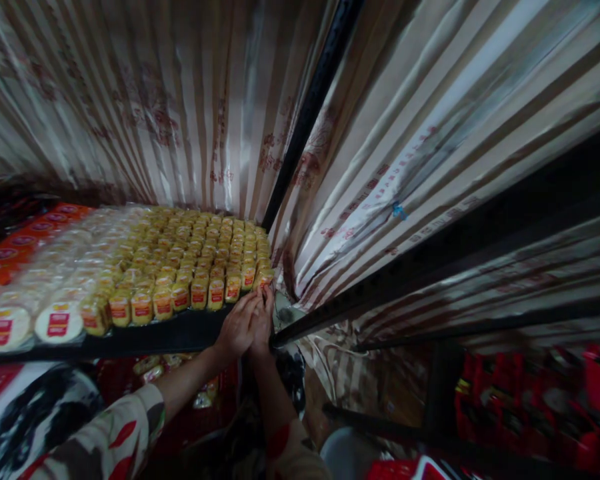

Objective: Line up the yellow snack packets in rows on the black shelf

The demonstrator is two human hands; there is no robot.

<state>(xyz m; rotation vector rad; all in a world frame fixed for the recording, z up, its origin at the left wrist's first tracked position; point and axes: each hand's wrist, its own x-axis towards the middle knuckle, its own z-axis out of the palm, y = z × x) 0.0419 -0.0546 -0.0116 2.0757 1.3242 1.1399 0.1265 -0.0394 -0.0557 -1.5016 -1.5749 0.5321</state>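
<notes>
Rows of small yellow wrapped cakes point(200, 253) with red and orange labels stand on a dark shelf point(145, 338). At the front right corner of these rows, my left hand point(239, 325) and my right hand point(263, 325) come together, fingers closed around the lower part of one wrapped cake point(265, 275). Its top shows above my fingertips; the exact grip of each finger is hidden. Left of the yellow rows stand round white wrapped cakes point(59, 321) in clear packets, also with red labels.
An orange printed box or sheet point(17, 243) lies at the far left. A black shelf post point(305, 120) rises behind the corner, and a black rail point(350, 287) runs right. Striped curtain point(180, 100) hangs behind. Red packages point(525, 393) sit at lower right; more packets point(205, 393) are below the shelf.
</notes>
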